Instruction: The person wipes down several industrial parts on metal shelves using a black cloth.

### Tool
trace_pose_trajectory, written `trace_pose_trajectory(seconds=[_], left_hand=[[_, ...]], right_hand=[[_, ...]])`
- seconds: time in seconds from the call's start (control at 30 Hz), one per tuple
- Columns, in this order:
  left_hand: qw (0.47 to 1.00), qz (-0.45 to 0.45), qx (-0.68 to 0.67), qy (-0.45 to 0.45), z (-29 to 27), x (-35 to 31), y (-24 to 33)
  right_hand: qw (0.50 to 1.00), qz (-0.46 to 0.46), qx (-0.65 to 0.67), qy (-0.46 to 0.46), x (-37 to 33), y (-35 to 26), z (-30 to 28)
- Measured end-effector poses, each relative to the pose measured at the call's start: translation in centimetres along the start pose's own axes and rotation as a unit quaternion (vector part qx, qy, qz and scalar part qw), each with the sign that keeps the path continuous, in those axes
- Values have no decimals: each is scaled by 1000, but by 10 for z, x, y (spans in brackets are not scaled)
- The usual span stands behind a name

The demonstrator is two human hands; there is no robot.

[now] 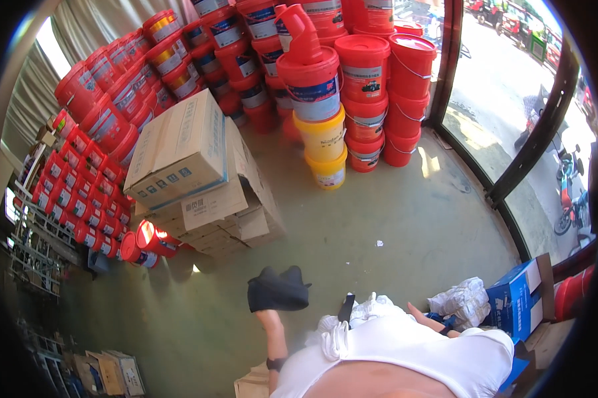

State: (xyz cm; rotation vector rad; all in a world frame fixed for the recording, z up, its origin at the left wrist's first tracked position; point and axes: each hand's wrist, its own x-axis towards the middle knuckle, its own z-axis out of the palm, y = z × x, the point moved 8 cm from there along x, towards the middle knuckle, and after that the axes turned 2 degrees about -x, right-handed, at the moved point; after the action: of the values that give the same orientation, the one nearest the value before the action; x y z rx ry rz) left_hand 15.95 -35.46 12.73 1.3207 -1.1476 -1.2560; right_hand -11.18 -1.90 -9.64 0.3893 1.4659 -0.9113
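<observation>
Head view: left hand [277,290] at 6 o'clock, wearing dark fabric glove, grip state cannot tell, nothing visibly held. Right hand hidden behind white shirt [405,345], only forearm [428,318] shows. Crumpled white plastic wrapping [459,300] and blue cardboard box [519,298] at 4 o'clock, box open. Work looks early; stacked red plastic buckets [362,73] at 12 o'clock untouched.

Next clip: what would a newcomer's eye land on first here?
The wall of red buckets stacked at left and rear, with two yellow buckets standing out under a red one. Then the pile of cardboard boxes mid-floor. Low down, the left hand holds up a black cloth.
</observation>
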Motion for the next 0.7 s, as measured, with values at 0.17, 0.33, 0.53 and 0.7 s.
trace_pose_trajectory(seconds=[0.17,0.33,0.53,0.7], left_hand=[[992,83,-10,92,-11,9,3],[955,96,-22,279,-84,9,-22],[929,73,-164,323,-107,66,-13],[954,152,-119,229,-91,133,51]], right_hand=[[980,-160,-110,53,-17,-115,23],[973,-91,-213,17,16,-132,23],[955,-10,-297,24,43,-121,14],[898,-30,-438,-4,69,-155,50]])
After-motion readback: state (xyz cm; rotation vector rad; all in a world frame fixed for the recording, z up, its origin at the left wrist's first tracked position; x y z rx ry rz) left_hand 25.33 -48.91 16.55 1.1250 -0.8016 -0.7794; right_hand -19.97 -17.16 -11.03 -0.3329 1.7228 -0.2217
